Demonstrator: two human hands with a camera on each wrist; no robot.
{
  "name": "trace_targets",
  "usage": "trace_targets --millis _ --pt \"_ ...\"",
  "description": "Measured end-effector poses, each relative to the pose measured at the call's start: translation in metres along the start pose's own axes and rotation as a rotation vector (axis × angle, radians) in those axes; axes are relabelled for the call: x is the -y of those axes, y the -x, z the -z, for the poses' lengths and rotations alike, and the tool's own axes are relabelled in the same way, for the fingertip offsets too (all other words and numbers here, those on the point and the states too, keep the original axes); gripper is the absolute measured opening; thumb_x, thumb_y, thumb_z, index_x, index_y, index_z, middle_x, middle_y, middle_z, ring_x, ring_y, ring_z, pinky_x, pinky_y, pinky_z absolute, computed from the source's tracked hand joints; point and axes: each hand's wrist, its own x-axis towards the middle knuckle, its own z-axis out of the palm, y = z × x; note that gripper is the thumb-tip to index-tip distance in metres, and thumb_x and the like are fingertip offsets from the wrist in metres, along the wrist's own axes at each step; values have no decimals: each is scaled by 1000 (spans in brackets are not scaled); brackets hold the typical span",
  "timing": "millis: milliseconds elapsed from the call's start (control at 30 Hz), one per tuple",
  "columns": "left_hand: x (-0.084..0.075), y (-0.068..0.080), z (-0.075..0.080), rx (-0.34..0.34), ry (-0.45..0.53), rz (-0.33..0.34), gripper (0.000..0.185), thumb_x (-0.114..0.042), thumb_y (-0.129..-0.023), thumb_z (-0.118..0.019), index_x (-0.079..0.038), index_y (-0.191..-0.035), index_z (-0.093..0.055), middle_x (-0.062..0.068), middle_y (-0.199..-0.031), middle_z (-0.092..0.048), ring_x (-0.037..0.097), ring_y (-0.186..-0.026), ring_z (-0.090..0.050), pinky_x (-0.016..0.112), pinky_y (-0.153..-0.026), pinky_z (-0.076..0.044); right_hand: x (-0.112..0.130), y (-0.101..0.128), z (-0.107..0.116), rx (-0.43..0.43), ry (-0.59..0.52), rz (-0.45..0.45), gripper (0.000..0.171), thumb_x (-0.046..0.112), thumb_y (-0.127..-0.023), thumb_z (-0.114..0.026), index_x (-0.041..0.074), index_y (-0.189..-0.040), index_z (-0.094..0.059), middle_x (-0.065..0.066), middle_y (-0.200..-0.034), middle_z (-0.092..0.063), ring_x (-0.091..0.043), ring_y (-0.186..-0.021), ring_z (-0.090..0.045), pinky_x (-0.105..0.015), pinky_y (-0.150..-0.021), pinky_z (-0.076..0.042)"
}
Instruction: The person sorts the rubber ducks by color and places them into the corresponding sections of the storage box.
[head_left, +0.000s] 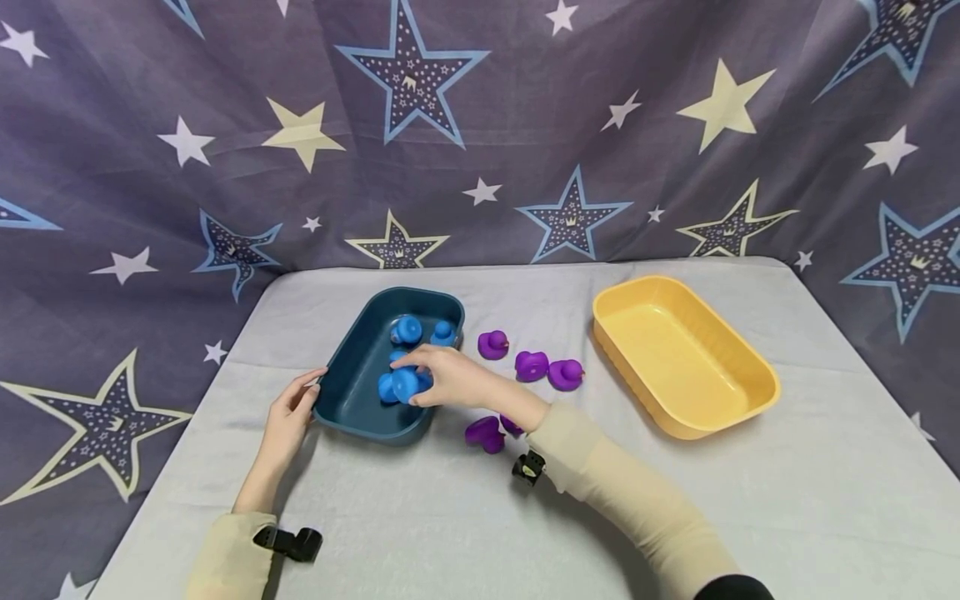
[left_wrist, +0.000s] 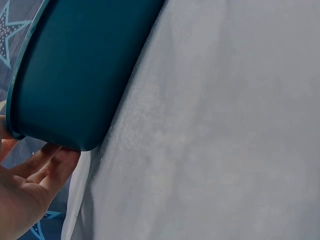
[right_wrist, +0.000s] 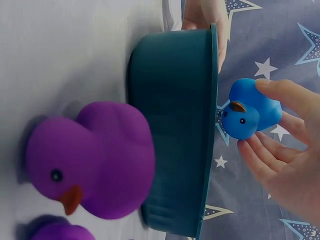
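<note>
My right hand (head_left: 453,379) pinches a blue rubber duck (right_wrist: 252,109) between thumb and fingers. In the right wrist view the duck is above the rim of a dark teal plastic tub (head_left: 347,404). Several other blue ducks, one of them a duck near the back wall (head_left: 406,329), lie inside the tub; the hand and held duck partly hide some. At the tub's near left corner my left hand (head_left: 285,421) grips the rim, and its fingers (left_wrist: 50,167) touch the outer wall.
Several purple rubber ducks lie on the white cloth right of the teal tub, among them one duck (head_left: 492,345) near its back corner. Some sit below my right forearm. Farther right stands a yellow tub (head_left: 678,354). A star-patterned curtain (head_left: 517,125) hangs behind the table.
</note>
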Motion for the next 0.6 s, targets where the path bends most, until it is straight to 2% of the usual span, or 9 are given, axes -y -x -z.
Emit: trace_targets --millis 267,600 --pt "2 -1 0 -6 -7 10 39 -22 -97 -43 -2 -130 -47 -13 -91 -56 -4 -82 -53 13 -66 -46 2 -3 -6 6 25 0 49 18 -80 -70 9 -126 -55 -11 -124 -54 -19 -103 -52 -22 -83 -42" --pt "1 0 0 -9 -29 11 39 -23 -97 -43 -2 -130 -47 -11 -91 -56 -4 -81 -52 13 -66 -45 4 -7 -12 25 43 -1 49 19 -80 -70 10 -126 -54 -11 -125 -53 -19 -102 -52 -20 -81 -43"
